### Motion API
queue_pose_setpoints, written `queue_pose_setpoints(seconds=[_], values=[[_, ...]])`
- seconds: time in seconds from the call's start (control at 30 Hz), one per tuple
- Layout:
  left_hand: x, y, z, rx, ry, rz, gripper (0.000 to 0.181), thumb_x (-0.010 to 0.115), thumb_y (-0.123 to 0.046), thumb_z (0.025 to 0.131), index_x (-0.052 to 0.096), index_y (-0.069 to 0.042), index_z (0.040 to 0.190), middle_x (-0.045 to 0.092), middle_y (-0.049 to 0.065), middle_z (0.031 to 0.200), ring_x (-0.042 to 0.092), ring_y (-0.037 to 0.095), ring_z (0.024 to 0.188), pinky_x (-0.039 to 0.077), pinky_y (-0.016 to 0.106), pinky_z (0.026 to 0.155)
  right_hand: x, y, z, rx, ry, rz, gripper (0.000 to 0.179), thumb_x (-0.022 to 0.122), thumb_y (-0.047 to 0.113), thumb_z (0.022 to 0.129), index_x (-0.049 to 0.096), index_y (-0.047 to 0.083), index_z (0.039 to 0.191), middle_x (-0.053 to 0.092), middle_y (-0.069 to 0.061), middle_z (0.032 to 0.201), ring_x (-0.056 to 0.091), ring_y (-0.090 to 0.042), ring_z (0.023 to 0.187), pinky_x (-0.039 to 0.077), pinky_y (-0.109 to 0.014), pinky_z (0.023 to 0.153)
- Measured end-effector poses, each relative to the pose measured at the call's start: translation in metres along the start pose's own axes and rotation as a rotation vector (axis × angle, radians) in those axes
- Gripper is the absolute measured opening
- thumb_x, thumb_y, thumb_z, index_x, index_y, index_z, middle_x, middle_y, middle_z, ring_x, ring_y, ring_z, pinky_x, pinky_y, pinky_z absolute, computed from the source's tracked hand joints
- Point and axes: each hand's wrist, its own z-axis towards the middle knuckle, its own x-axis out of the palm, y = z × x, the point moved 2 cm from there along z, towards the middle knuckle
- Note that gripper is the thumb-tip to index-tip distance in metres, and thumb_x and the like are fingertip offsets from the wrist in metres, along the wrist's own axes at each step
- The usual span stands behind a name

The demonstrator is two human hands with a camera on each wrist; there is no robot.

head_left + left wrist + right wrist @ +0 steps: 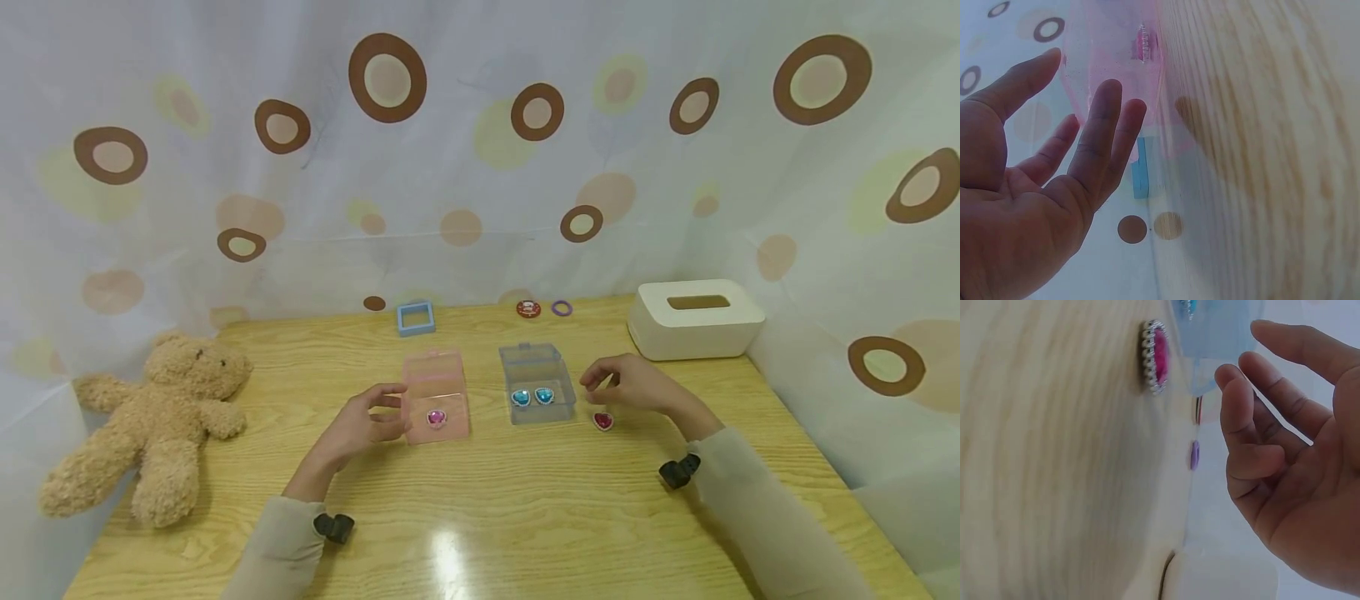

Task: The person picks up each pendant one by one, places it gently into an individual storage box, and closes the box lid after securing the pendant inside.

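Beside the left wall of a clear pink box [450,430] is my left hand [365,427], its fingers spread and holding nothing. The box lid stands up at the back, and one pink heart-shaped gem [437,417] lies inside. My right hand [637,383] hovers at the right of a clear grey-blue box [543,413], fingers loosely bent with nothing between them. Two blue gems [543,396] with silvery edging sit in that lidded box, which is also open. Just below the right fingertips, a dark pink heart gem [1159,357] with a beaded silver rim rests on the table.
Along the table's back edge lie a blue square frame [416,319], a red round disc [528,309] and a purple ring [562,308]. A white tissue box [697,332] stands at the back right. A teddy bear [150,425] lies at the left.
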Motion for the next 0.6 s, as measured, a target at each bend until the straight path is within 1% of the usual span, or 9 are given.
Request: queue_pose_setpoints(seconds=[0.13, 0.23, 0.33, 0.47, 0.6], values=[[0.000, 0.001, 0.001, -0.005, -0.001, 0.002, 0.062, 0.069, -0.007, 0.093, 0.042, -0.004, 0.148, 0.050, 0.026, 0.140, 0.059, 0.040, 0.122, 0.058, 0.039, 0.092, 0.003, -0.007, -0.004, 0.012, 0.041, -0.011, 0.020, 0.075, 0.021, 0.090, 0.072, 0.011, 0.108, 0.072, -0.001, 0.102, 0.065, -0.012, 0.089, 0.054, -0.028, 0.078], [0.000, 0.001, 0.002, -0.008, -0.004, 0.001, 0.063, 0.069, -0.007, 0.092, 0.042, -0.005, 0.149, 0.050, 0.025, 0.139, 0.059, 0.040, 0.121, 0.058, 0.039, 0.092, 0.005, -0.011, -0.006, 0.022, 0.057, -0.016, 0.020, 0.074, 0.020, 0.090, 0.073, 0.011, 0.107, 0.072, 0.000, 0.101, 0.065, -0.013, 0.087, 0.054, -0.028, 0.077], [0.000, 0.000, 0.002, -0.009, -0.006, 0.000, 0.063, 0.070, -0.007, 0.092, 0.042, -0.005, 0.149, 0.050, 0.025, 0.139, 0.059, 0.040, 0.122, 0.058, 0.039, 0.092, 0.007, -0.014, -0.008, 0.033, 0.067, -0.015, 0.020, 0.076, 0.021, 0.088, 0.073, 0.012, 0.106, 0.072, 0.001, 0.099, 0.064, -0.013, 0.085, 0.053, -0.027, 0.074], [0.000, 0.000, 0.002, -0.008, -0.005, 0.001, 0.062, 0.070, -0.007, 0.092, 0.042, -0.004, 0.148, 0.050, 0.026, 0.139, 0.058, 0.041, 0.123, 0.058, 0.040, 0.092, 0.009, -0.017, -0.012, 0.035, 0.098, -0.026, 0.024, 0.080, 0.021, 0.084, 0.072, 0.014, 0.105, 0.071, 0.002, 0.098, 0.063, -0.012, 0.086, 0.052, -0.025, 0.075], [0.000, 0.001, 0.002, -0.005, -0.002, 0.002, 0.063, 0.070, -0.007, 0.092, 0.042, -0.004, 0.148, 0.050, 0.026, 0.140, 0.058, 0.042, 0.124, 0.058, 0.040, 0.092, 0.010, -0.018, -0.014, 0.041, 0.127, -0.025, 0.026, 0.081, 0.019, 0.081, 0.072, 0.013, 0.105, 0.071, 0.002, 0.098, 0.062, -0.013, 0.086, 0.051, -0.027, 0.074]])
